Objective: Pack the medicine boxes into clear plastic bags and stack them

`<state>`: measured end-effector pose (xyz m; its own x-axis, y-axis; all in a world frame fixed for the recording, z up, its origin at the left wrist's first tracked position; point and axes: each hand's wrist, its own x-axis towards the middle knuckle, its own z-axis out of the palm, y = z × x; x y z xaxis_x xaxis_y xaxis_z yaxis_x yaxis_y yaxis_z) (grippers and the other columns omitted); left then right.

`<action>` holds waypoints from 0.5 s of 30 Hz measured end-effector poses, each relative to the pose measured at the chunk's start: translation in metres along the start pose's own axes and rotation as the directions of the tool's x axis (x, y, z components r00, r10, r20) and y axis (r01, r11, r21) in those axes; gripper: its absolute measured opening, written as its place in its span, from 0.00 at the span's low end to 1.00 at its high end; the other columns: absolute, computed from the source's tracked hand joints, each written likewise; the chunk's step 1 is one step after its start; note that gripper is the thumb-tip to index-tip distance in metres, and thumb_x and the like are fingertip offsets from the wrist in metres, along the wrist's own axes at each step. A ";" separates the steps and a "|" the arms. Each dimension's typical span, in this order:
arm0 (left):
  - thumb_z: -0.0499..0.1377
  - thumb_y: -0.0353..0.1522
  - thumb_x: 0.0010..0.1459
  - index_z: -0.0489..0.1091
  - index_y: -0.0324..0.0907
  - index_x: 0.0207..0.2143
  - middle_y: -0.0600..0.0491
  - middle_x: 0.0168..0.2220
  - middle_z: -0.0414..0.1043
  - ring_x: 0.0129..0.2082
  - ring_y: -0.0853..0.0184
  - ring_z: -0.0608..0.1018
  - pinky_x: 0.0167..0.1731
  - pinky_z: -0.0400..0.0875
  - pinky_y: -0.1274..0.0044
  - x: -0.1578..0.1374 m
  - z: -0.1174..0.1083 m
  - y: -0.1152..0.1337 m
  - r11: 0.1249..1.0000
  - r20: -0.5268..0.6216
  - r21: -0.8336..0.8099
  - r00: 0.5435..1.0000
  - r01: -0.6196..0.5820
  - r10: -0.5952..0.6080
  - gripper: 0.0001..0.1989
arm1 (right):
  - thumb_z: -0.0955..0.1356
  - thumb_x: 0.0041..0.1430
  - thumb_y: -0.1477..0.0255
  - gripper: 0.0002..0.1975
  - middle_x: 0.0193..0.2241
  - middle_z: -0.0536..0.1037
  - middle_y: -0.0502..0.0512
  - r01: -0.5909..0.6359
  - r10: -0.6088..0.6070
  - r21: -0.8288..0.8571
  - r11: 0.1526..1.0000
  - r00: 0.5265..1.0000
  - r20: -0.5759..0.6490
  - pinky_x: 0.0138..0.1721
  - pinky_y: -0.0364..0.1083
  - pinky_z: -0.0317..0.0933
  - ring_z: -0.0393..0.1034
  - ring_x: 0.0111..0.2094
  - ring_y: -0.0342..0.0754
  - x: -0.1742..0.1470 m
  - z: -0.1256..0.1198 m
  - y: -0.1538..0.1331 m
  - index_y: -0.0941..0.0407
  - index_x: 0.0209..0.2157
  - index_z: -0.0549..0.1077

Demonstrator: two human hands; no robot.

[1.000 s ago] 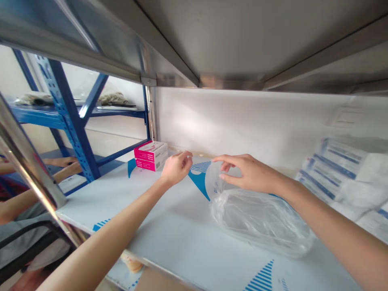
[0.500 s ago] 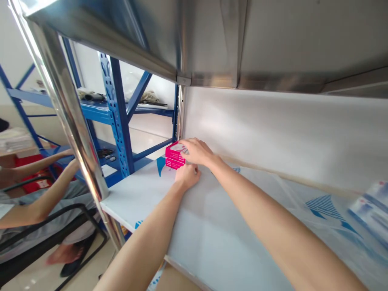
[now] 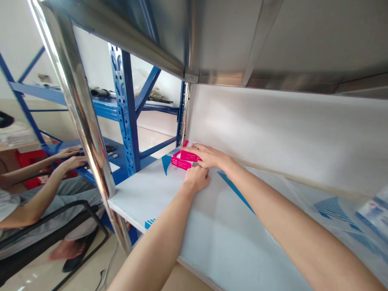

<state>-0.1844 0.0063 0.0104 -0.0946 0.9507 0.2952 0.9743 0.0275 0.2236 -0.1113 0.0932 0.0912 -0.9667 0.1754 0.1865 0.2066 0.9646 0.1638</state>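
Note:
Two small pink boxes lie stacked in the far left corner of the covered shelf (image 3: 157, 194). My right hand (image 3: 212, 155) is closed over the upper pink box (image 3: 190, 154), its fingers lying across the top and front. That box sits skewed on the lower pink box (image 3: 181, 163), whose left end sticks out. Lower and nearer, my left hand (image 3: 197, 178) is curled against the right end of the lower box. Its fingertips are partly hidden, as is the right end of both boxes.
A metal shelf (image 3: 224, 48) hangs low overhead. At the left stands a shiny metal post (image 3: 81, 121), with blue racking (image 3: 127, 117) beyond. Another person's hands (image 3: 72, 159) are at a blue surface there. White-and-blue boxes (image 3: 374, 214) lie at the right edge.
The upper pink box has turned and shifted right on the lower one, under my right hand. My left hand stays by the lower box. The view has swung slightly left.

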 end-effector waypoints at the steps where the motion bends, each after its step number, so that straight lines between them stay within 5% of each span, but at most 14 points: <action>1: 0.52 0.32 0.62 0.76 0.43 0.48 0.43 0.48 0.78 0.48 0.53 0.79 0.47 0.73 0.66 0.000 0.000 0.001 1.000 0.011 0.004 1.000 -0.011 0.011 0.16 | 0.68 0.53 0.81 0.47 0.57 0.69 0.59 -0.009 0.009 -0.016 1.000 1.000 0.000 0.55 0.51 0.63 0.67 0.57 0.55 -0.004 0.000 0.002 0.44 0.71 0.49; 4: 0.51 0.32 0.63 0.77 0.44 0.46 0.45 0.46 0.79 0.46 0.54 0.80 0.47 0.73 0.67 0.000 -0.001 0.004 0.999 0.039 0.011 0.998 -0.044 0.043 0.16 | 0.71 0.52 0.79 0.50 0.58 0.66 0.62 -0.034 0.037 -0.129 0.991 0.999 0.020 0.52 0.51 0.65 0.66 0.57 0.57 -0.012 0.003 0.005 0.45 0.71 0.46; 8: 0.51 0.32 0.63 0.78 0.46 0.48 0.45 0.47 0.80 0.47 0.53 0.80 0.47 0.73 0.66 0.001 -0.002 0.004 0.998 0.043 0.013 0.997 -0.062 0.061 0.17 | 0.67 0.58 0.80 0.40 0.57 0.69 0.66 -0.090 0.086 -0.247 0.965 0.996 -0.028 0.51 0.55 0.65 0.68 0.54 0.61 -0.014 0.009 0.004 0.45 0.69 0.54; 15: 0.52 0.33 0.63 0.78 0.47 0.47 0.46 0.42 0.81 0.43 0.54 0.82 0.43 0.73 0.68 0.002 0.001 0.000 0.997 0.022 -0.005 0.997 -0.079 0.079 0.17 | 0.64 0.56 0.84 0.30 0.59 0.72 0.66 -0.091 0.049 -0.189 0.978 0.975 -0.217 0.58 0.54 0.60 0.65 0.59 0.58 -0.046 -0.005 0.017 0.60 0.62 0.65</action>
<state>-0.1847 0.0083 0.0095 -0.0131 0.9566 0.2911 0.9777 -0.0488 0.2044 -0.0625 0.1005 0.0904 -0.8994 0.1753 0.4004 0.3186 0.8900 0.3261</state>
